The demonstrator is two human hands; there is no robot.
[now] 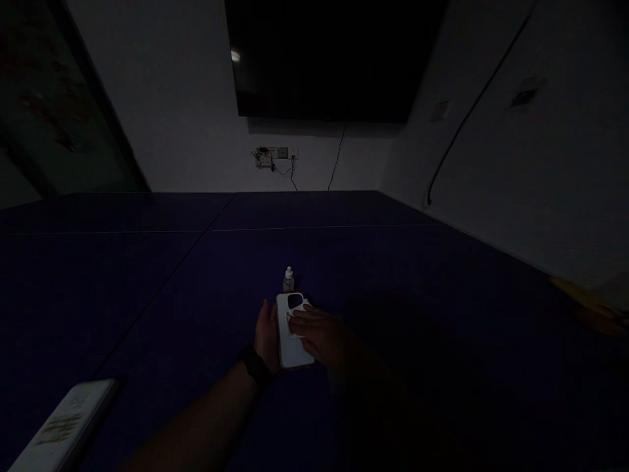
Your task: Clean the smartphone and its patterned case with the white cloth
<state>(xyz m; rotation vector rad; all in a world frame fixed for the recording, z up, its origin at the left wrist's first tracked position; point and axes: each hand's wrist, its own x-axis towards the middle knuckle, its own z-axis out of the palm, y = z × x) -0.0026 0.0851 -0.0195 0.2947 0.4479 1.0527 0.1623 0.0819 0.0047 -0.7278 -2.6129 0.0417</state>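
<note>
**A:** Grip status?

**B:** A white-cased phone (295,351) is held in the left hand (266,337), back facing up, fingers wrapped up along its left edge. A black camera island (295,301) is seen at the far end.

**A:** Right side?

**B:** The right hand (317,334) is laid across the phone back, fingers pressed together on a white cloth (296,324). A pinch on the cloth can't be confirmed; the view is too dim.

**A:** Phone down on the surface?

**B:** Can't be told. It is seen above a dark blue table (147,295), and any contact is hidden by the hands.

**A:** Surroundings?

**B:** A small bottle (288,280) with a white cap is stood just beyond the phone. A white printed box (63,426) is placed at lower left, well apart. A black wristband (255,366) is worn on the left wrist. A wall-mounted black screen (334,59) and a socket panel (278,153) are seen past the table.
</note>
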